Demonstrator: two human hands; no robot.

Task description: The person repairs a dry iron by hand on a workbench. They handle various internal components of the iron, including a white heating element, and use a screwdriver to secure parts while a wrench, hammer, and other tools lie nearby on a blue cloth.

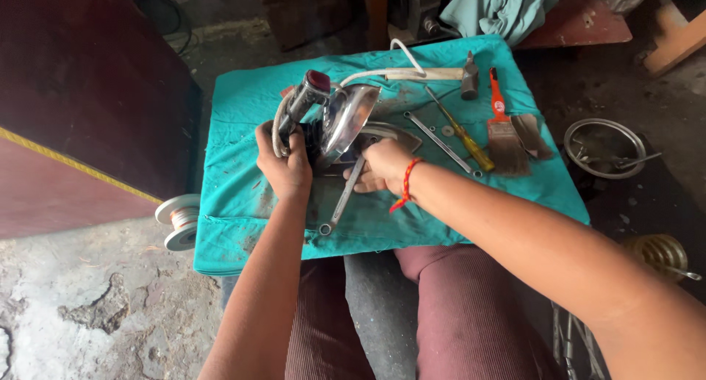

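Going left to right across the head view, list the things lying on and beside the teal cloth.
Wire spool → left hand on the iron's handle → shiny iron cover → right hand → yellow-handled screwdriver → paintbrush → metal bowl.

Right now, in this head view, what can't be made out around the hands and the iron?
- Right hand: its fingertips are hidden behind the hand, so its grip on the spanner is unclear.
- Left hand: its palm side is hidden against the iron.
- Soleplate: mostly hidden by the iron and right hand.
- Bowl: its contents are too small to tell.
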